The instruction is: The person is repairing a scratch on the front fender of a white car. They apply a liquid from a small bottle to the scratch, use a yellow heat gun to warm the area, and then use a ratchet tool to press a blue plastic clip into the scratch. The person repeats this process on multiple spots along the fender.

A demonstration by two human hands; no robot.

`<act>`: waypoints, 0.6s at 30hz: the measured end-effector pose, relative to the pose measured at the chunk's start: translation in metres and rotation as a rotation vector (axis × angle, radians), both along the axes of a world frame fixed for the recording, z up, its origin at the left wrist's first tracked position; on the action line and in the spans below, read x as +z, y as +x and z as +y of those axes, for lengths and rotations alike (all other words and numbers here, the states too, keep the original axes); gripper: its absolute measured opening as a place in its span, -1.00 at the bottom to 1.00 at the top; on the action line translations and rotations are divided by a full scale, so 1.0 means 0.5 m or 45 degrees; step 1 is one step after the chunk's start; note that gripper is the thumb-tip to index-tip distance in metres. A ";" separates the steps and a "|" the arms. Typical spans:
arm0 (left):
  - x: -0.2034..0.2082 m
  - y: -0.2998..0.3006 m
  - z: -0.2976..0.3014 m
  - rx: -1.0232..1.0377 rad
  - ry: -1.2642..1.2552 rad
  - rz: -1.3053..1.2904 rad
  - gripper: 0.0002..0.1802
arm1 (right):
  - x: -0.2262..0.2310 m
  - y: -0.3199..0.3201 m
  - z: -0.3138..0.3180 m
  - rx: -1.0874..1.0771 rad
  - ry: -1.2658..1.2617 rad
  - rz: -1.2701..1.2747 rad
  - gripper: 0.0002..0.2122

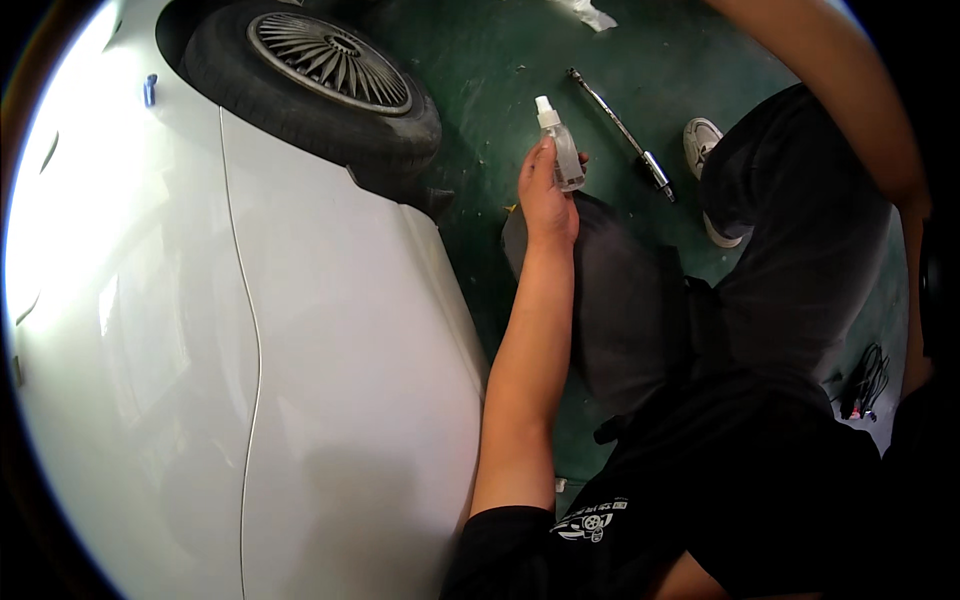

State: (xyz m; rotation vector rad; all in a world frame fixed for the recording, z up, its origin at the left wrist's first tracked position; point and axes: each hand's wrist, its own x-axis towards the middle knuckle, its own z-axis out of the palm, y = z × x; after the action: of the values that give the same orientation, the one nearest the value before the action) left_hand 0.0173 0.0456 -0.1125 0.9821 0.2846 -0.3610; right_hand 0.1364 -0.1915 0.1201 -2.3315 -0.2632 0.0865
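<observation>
My left hand is closed around a small clear spray bottle with a white nozzle. The bottle stands nearly upright, tilted slightly, and clear liquid seems to be in it. It is held above my bent knee, beside the front of a white car's body. My right forearm rises past the upper right edge, and the right hand itself lies outside the picture. Beyond the bottle, a long metal tool like a torque wrench lies on the green floor.
The car's black tyre with a spoked silver wheel cover is at the upper left. A small blue object rests on the white bodywork. Coiled black cable lies at the right, and a crumpled white piece at the far floor.
</observation>
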 end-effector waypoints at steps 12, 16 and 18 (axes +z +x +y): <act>-0.019 0.003 -0.015 -0.024 -0.061 -0.034 -0.65 | -0.012 -0.032 -0.022 -0.049 0.090 0.030 -0.78; -0.022 -0.005 0.002 0.073 -0.047 -0.009 -0.64 | -0.080 -0.014 -0.001 0.033 0.197 -0.071 -0.81; -0.018 -0.008 -0.001 0.087 -0.063 -0.011 -0.63 | -0.077 -0.011 -0.010 0.086 0.177 0.008 -0.84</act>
State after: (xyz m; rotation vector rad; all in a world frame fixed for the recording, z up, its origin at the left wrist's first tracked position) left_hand 0.0132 0.0451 -0.1217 0.9231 0.2989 -0.3002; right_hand 0.1306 -0.1965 0.0816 -2.1844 -0.3340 0.1058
